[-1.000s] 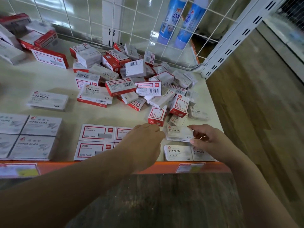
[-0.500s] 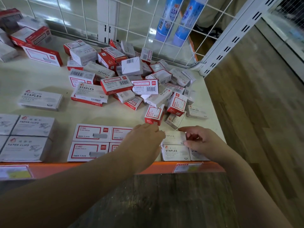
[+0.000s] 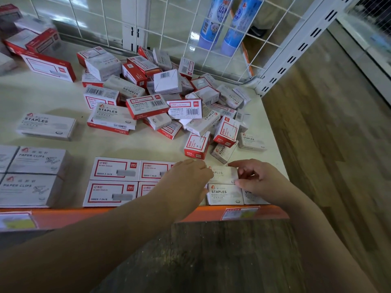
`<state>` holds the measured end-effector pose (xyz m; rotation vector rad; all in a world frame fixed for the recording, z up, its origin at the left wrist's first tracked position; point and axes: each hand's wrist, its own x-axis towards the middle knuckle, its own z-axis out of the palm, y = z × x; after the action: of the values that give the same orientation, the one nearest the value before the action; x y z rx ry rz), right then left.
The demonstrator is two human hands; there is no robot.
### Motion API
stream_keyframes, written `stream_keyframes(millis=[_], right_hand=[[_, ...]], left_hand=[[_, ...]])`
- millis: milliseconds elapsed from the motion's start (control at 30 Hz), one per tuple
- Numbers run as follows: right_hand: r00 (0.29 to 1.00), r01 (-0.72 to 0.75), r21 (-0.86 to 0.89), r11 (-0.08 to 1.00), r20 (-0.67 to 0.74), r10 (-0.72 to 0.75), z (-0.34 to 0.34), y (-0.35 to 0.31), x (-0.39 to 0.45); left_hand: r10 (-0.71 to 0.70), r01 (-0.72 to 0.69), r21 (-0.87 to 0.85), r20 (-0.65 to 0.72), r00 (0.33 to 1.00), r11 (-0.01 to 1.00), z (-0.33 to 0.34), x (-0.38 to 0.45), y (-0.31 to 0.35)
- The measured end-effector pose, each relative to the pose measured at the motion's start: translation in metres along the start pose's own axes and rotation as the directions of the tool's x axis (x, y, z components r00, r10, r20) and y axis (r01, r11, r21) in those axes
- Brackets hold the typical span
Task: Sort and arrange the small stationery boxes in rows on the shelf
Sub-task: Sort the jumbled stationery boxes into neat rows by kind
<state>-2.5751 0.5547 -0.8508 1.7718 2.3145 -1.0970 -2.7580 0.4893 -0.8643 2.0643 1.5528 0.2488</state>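
While both hands work at the front right corner of the shelf (image 3: 53, 96), the sorted boxes lie in rows along its orange front edge (image 3: 131, 215). At the far left stand two grey boxes of paper clips (image 3: 35, 176), one behind the other and touching. A single grey staples box (image 3: 47, 126) lies apart behind them. To the right come four red-and-white staple boxes (image 3: 115, 181), laid flat in two rows of two; the right pair is partly hidden by the left hand (image 3: 186, 180). This hand lies over them with its back up, its fingers bent down toward the left end of a small grey staples box (image 3: 224, 174); I cannot tell if the fingers really grip it. The right hand (image 3: 258, 180) holds the right end of the same box, the forefinger along its far edge and the thumb at its near edge. The box sits just behind another grey box marked STAPLES (image 3: 224, 194) in the front row, and one more box (image 3: 255, 197) next to that one is half covered by the right hand. Behind, in the middle and right of the shelf, a loose heap of red and grey boxes (image 3: 169, 102) lies unsorted, before a white wire grid (image 3: 169, 28) with two blue tubes (image 3: 224, 24) behind it.
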Motion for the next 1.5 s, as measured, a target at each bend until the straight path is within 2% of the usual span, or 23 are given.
stream_keyframes(millis=[500,667,767,833,1033,1267,1500], right_hand=[[1.000,0.016,0.001,1.000,-0.022,-0.016,-0.001,-0.001,-0.001],[0.978,-0.002,0.015,1.000,-0.210,0.006,-0.002,-0.008,0.005],[0.946,0.030,0.039,0.999,-0.323,-0.016,-0.003,-0.019,0.012],[0.935,0.072,0.073,0.995,-0.352,-0.042,-0.005,-0.027,0.017],[0.949,0.162,0.097,0.982,-0.287,-0.129,-0.011,-0.045,0.029],[0.938,0.083,0.106,0.991,-0.343,-0.042,-0.008,-0.046,0.030],[0.921,0.124,0.107,0.987,-0.384,-0.074,0.003,-0.067,0.009]], left_hand=[[0.015,-0.015,0.002,-0.068,0.998,1.000,-0.004,-0.002,-0.004],[-0.033,0.028,-0.048,-0.111,0.993,0.998,-0.016,-0.008,-0.014],[-0.090,0.080,-0.082,-0.131,0.987,0.993,-0.023,-0.012,-0.021],[-0.132,0.118,-0.113,-0.130,0.983,0.987,-0.027,-0.016,-0.025],[-0.211,0.202,-0.078,-0.128,0.969,0.976,-0.036,-0.029,-0.037],[-0.288,0.278,-0.097,-0.115,0.951,0.956,-0.042,-0.039,-0.046],[-0.314,0.296,-0.198,-0.068,0.947,0.934,-0.051,-0.055,-0.058]])
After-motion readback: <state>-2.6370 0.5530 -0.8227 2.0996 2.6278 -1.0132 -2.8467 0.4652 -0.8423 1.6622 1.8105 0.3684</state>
